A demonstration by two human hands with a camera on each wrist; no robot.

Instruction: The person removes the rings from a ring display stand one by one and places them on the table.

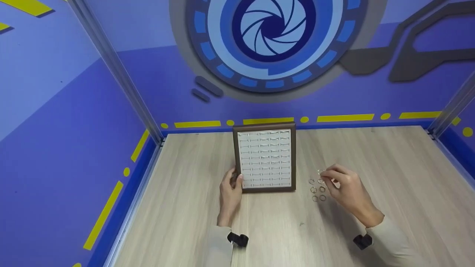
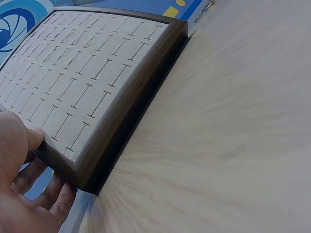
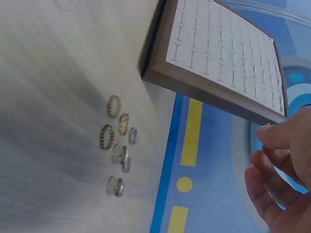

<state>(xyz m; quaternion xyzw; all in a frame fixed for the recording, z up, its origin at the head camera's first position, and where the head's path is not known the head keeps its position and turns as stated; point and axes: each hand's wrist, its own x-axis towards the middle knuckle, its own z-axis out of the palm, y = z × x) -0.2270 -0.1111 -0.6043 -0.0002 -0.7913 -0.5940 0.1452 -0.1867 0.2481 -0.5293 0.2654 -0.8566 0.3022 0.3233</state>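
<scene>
A ring display tray (image 1: 265,159) with a dark brown frame and a white slotted pad lies on the wooden table. No ring is seen in its slots. My left hand (image 1: 233,184) grips its near left corner. In the left wrist view the thumb of the left hand (image 2: 19,165) lies on the frame of the tray (image 2: 126,111) and the fingers curl beneath the edge. Several loose rings (image 1: 317,189) lie to the right of the tray. My right hand (image 1: 328,177) hovers over them with loosely curled fingers. Nothing shows between the fingers of the right hand (image 3: 272,150), which is held above the rings (image 3: 118,141).
The pale wooden table (image 1: 389,178) is enclosed by blue walls on the left, back and right. Metal posts (image 1: 122,78) stand at the back corners. Bare tabletop lies to the left of the tray, in front of it and to the far right.
</scene>
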